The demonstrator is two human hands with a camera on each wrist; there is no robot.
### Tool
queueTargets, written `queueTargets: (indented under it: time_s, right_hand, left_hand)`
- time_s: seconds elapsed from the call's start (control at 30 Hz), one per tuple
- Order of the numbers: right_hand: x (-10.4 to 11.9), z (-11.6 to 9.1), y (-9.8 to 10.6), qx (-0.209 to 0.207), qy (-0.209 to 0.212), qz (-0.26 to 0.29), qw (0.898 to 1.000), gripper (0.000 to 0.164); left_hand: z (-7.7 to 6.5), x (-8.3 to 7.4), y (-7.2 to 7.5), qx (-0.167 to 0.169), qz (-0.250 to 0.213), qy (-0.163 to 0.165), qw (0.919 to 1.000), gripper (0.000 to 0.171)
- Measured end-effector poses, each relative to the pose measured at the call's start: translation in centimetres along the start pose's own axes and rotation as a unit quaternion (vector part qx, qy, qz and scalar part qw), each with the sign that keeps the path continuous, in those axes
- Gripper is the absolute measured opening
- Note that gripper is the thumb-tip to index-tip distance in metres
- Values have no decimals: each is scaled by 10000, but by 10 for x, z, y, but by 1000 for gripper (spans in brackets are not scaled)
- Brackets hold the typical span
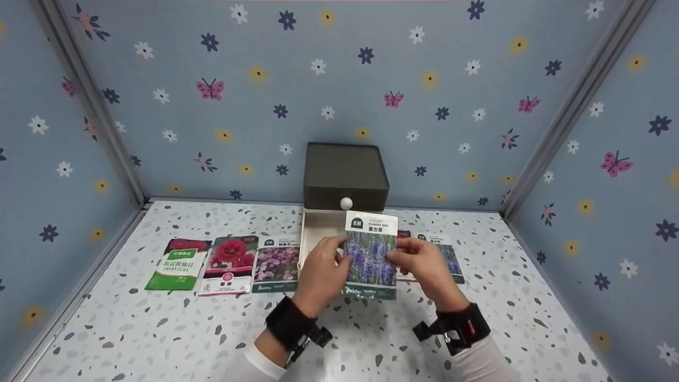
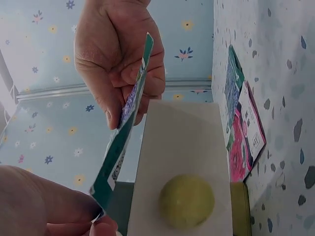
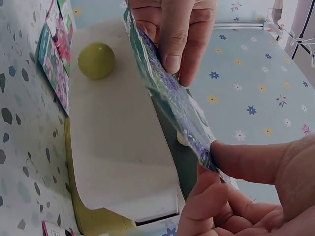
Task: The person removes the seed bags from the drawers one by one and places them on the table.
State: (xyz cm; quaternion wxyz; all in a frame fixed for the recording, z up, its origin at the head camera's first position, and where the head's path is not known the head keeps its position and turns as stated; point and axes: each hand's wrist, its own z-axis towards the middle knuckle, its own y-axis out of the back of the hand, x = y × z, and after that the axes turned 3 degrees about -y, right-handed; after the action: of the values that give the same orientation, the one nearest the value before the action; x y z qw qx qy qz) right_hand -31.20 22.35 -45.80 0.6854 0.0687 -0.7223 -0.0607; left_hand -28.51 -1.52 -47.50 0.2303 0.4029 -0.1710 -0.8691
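Note:
Both hands hold a seed packet (image 1: 371,260) with purple lavender-like flowers, upright above the front of a pulled-out drawer (image 1: 320,225). My left hand (image 1: 322,273) pinches its left edge between thumb and fingers. At the right edge, my right hand (image 1: 426,267) pinches it the same way. Seen edge-on in the left wrist view, the packet (image 2: 125,128) is thin with a green bottom band. The pale drawer front (image 2: 179,142) carries a round yellowish knob (image 2: 187,200). In the head view the packet and left hand hide much of the drawer.
A dark box (image 1: 346,165) with a white knob (image 1: 346,203) stands against the back wall. Left of the drawer lie a green impatiens packet (image 1: 172,270), a red-flower packet (image 1: 229,260) and a pink-flower packet (image 1: 276,265). Another purple-flower packet (image 1: 451,260) lies right, beside a partly hidden red one (image 1: 404,233).

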Motion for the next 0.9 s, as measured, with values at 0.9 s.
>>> queueTargets:
  time_s: [0.9]
  right_hand:
    - [-9,-6,78,-993,-172,-287,9945,44]
  left_hand:
    - [0,-42,-73,452,-925,-370,9940,58]
